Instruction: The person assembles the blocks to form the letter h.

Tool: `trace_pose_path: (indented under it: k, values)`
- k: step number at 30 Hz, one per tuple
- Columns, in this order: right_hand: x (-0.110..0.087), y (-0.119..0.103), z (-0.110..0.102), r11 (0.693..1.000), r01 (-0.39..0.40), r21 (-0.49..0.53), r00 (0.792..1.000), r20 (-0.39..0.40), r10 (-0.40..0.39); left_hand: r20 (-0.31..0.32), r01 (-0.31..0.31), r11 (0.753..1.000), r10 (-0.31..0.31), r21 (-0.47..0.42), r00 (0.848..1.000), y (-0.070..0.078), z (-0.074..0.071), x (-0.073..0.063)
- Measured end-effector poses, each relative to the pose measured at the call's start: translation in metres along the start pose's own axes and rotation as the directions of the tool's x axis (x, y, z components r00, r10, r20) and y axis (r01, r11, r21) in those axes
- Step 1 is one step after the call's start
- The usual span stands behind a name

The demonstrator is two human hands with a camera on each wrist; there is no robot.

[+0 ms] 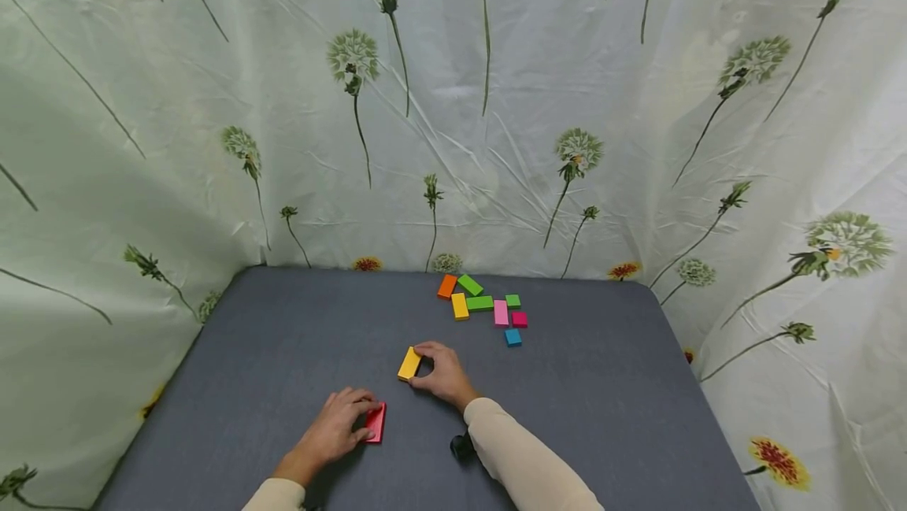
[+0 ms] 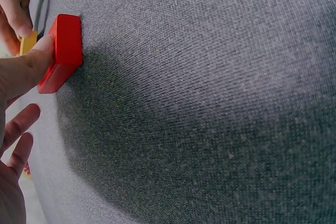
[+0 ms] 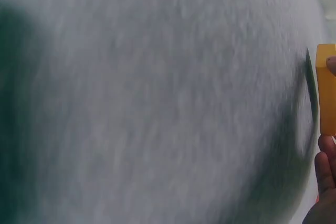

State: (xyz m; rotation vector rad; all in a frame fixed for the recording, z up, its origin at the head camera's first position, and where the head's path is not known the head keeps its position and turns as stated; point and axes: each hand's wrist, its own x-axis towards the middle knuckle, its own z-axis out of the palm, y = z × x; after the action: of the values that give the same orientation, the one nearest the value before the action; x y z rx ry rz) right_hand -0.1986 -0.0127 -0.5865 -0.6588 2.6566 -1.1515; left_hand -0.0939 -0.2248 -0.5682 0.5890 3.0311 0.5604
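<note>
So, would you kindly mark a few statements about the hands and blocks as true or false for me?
1. The right hand holds a yellow block. True.
2. The left hand grips a green block. False: it grips a red block.
3. Only one yellow piece is in view. False: a second yellow block lies in the group farther off.
4. The pink block lies farther across the table than either hand. True.
5. The backdrop is plain. False: it is printed with flowers.
</note>
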Motion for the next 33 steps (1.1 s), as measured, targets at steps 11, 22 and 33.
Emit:
trace_pose_path:
  k: [11, 22, 33]
  values:
    - [0.002, -0.017, 0.014, 0.997, 0.071, -0.024, 0.995, 0.07, -0.069, -0.012, -0.007, 1.0, 0.007, 0.013, 1.0, 0.0, 0.004, 0.002]
    - [0.004, -0.025, 0.024, 0.996, 0.092, -0.011, 0.988, 0.123, -0.09, 0.004, 0.019, 1.0, -0.019, 0.001, 1.0, -0.001, 0.004, 0.002]
    - [0.002, -0.027, 0.027, 0.995, 0.101, 0.005, 0.987, 0.127, -0.101, 0.011, 0.018, 1.0, -0.018, -0.004, 1.0, -0.002, 0.004, 0.0]
